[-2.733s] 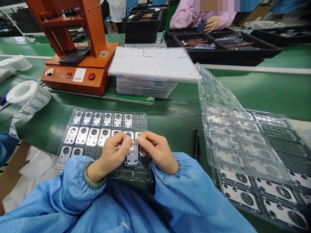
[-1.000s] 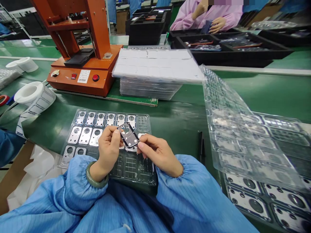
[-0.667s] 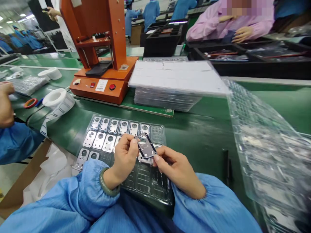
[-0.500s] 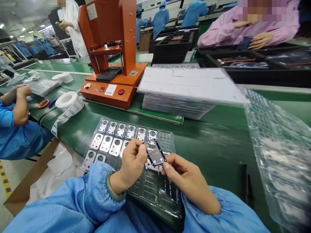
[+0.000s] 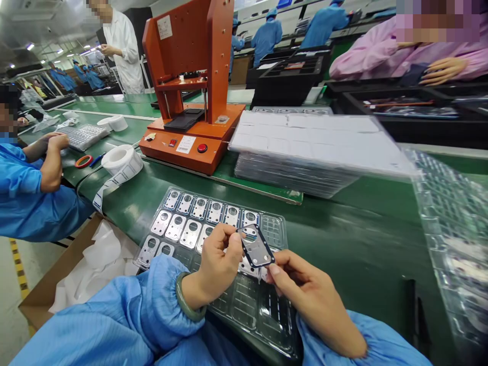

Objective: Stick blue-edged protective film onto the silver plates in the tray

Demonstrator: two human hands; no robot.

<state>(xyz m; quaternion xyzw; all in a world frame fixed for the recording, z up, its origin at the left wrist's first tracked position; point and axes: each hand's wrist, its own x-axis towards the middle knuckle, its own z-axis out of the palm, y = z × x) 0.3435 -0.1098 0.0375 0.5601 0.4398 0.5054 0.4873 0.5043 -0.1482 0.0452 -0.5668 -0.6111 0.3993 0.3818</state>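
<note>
A small rectangular metal plate with a black frame (image 5: 255,246) is held up over the tray, pinched at its left edge by my left hand (image 5: 219,267) and at its lower right corner by my right hand (image 5: 310,305). Beneath my hands lies a clear plastic tray (image 5: 272,229), with rows of bare metal plates (image 5: 190,234) in its far compartments. The compartments nearest me (image 5: 244,310) hold no plates. My blue sleeves cover the tray's near left corner, and a green bangle circles my left wrist.
An orange press (image 5: 190,137) and a stack of trays under white sheets (image 5: 316,142) stand beyond. Clear trays (image 5: 453,229) lie at right, a label roll (image 5: 120,168) at left. A blue-sleeved co-worker (image 5: 38,188) sits left; a pink-sleeved co-worker's hand (image 5: 442,71) rests far right.
The framed plate has risen from the tray into my fingers and is held above it. The whole scene has slid rightward in view, bringing the blue-sleeved co-worker at left into sight.
</note>
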